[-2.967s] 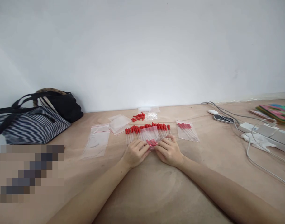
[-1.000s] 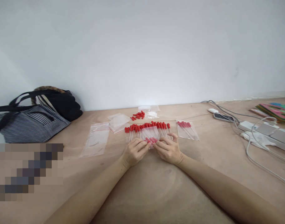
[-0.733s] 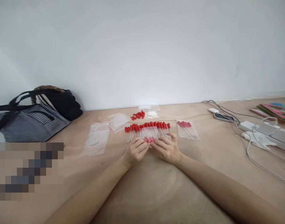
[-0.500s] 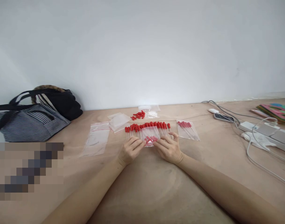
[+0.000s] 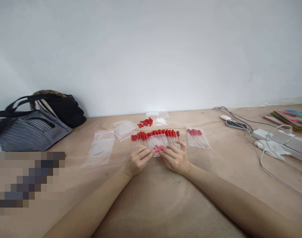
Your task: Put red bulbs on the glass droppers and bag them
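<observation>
Between my hands is a clear zip bag (image 5: 157, 140) with several red-bulbed droppers inside, its zip edge toward me. My left hand (image 5: 139, 159) pinches the near left corner of that bag. The near right side is pinched by my right hand (image 5: 177, 158), its thumb and finger close to the zip. Just behind the bag lies a row of glass droppers (image 5: 168, 133) with red rubber bulbs, partly covered by the bag and my fingers. Another zip bag (image 5: 199, 138) filled with droppers rests to the right of my right hand.
Loose red bulbs (image 5: 146, 122) and a bag of glass tubes (image 5: 162, 120) lie near the wall. Flat zip bags (image 5: 126, 130) and a larger plastic bag (image 5: 100, 150) are left. A striped bag (image 5: 34, 130) stands far left; a power strip (image 5: 279, 140) with cables lies right.
My right hand has shifted slightly left along the zip edge, closer to my left hand. The held bag's near edge looks more bunched. The view has shifted slightly.
</observation>
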The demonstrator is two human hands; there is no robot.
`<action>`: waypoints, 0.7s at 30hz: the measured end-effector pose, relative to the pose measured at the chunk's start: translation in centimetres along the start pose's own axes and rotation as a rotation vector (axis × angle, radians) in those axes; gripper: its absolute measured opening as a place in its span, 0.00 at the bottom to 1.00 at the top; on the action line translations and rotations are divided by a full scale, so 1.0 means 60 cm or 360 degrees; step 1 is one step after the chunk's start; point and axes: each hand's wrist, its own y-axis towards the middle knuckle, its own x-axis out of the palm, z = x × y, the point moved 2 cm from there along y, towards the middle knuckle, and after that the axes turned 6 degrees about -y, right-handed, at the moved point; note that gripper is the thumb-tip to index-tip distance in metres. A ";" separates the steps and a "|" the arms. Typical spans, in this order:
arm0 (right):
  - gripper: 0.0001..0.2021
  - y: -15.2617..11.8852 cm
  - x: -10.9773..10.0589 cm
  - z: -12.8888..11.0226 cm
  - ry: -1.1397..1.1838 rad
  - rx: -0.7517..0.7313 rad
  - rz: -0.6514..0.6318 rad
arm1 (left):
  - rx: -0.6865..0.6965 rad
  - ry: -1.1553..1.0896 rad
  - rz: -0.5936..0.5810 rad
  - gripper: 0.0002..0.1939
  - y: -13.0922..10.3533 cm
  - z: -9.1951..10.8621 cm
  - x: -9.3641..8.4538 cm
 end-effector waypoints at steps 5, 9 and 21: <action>0.06 0.003 0.004 -0.006 0.0025 -0.0027 0.0041 | 0.0038 0.0011 0.0015 0.08 -0.001 0.005 0.007; 0.05 0.005 0.005 -0.008 0.0015 -0.0018 0.0078 | 0.0054 0.0039 0.0036 0.08 -0.001 0.006 0.009; 0.06 0.004 0.006 -0.010 -0.0058 -0.0055 0.0106 | 0.0069 0.0163 -0.0030 0.07 0.009 0.011 0.007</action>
